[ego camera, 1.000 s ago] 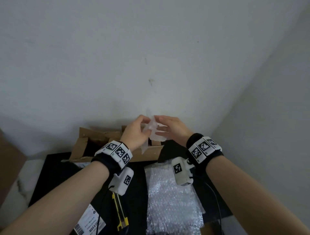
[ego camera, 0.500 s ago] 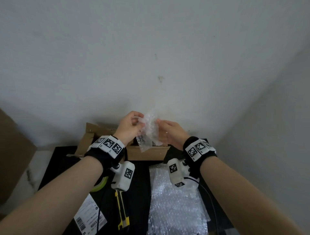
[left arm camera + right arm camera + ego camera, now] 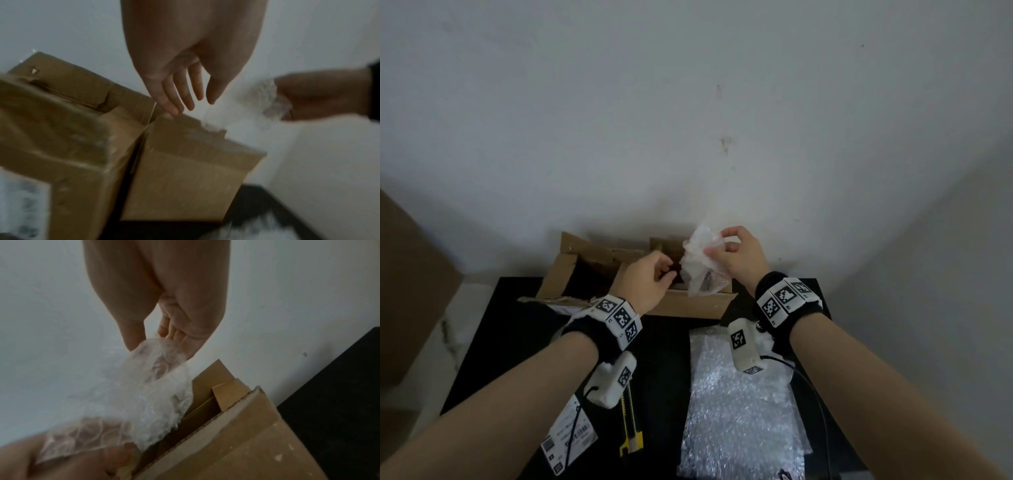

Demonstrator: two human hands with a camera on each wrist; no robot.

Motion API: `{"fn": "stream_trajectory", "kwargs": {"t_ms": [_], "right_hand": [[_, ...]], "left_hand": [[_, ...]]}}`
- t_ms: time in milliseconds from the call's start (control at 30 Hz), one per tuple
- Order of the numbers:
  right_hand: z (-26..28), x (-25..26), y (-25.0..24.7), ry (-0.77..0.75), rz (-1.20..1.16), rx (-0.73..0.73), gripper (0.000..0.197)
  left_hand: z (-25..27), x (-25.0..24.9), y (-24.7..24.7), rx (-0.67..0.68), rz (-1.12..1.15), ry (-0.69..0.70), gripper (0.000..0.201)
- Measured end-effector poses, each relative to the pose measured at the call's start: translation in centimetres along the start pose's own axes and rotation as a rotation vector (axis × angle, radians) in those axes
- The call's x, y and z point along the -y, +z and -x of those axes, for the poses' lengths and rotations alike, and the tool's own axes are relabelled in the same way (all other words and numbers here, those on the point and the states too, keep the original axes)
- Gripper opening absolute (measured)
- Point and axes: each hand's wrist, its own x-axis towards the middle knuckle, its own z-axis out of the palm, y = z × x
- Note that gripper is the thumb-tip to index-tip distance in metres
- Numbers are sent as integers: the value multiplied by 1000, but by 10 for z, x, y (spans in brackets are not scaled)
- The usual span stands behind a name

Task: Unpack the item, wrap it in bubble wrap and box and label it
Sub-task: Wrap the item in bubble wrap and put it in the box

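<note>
A crumpled clear plastic bag [image 3: 700, 260] with a small dark item low inside it hangs over the open cardboard box [image 3: 698, 303]. My right hand [image 3: 717, 246] pinches the bag's top between thumb and fingers [image 3: 131, 337], and the bag [image 3: 152, 386] trails down from them. My left hand [image 3: 667, 274] hovers just left of the bag's lower end, over the box. In the left wrist view its fingers [image 3: 174, 104] hang loose and nearly straight above a box flap [image 3: 185, 162], holding nothing. A bubble wrap sheet [image 3: 739, 414] lies flat on the black table [image 3: 664, 377].
A yellow utility knife [image 3: 630, 435] and a printed shipping label [image 3: 566, 438] lie on the table under my left forearm. A large brown cardboard piece [image 3: 410, 291] stands at the far left. White walls close in behind and to the right.
My left hand has let go of the bag and dropped toward the box. My right hand has carried the bag up and to the right.
</note>
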Motion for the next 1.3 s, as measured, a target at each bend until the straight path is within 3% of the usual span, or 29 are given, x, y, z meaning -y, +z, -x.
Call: {"fn": "stream_trajectory", "kwargs": {"t_ms": [133,233,333,467,567,633,667,733,933,1133,1300], "right_hand": [[-4,-7,-10,-31,36,-29,28],[-6,-15,-14,-73,78,-46,18],[-8,-22,-17,-102,97,-53,16],[-14,-29,-23,-99,146,-55,11],[-19,-35,-24,-73,165,-37,19],[-19,-38,-23,-53,157,-22,21],[-18,-39,-23,-48,151,-13,17],[-18,-43,-22,-46,152,2,12],[-19,-58,-18,-5,211,6,15],[-18,-58,-23,-15,223,-15,13],[-18,-45,-25,-31,222,25,12]], "left_hand": [[19,26,15,189,-356,157,45],[19,32,22,198,-489,217,53],[19,28,25,193,-575,257,49],[22,18,33,188,-497,340,43],[24,15,41,118,-564,427,38],[27,13,40,60,-597,455,15],[28,13,36,46,-576,451,17],[31,17,32,59,-517,402,39],[28,27,18,121,-538,284,34],[34,37,22,270,-677,218,65],[31,32,27,330,-750,164,71]]}}
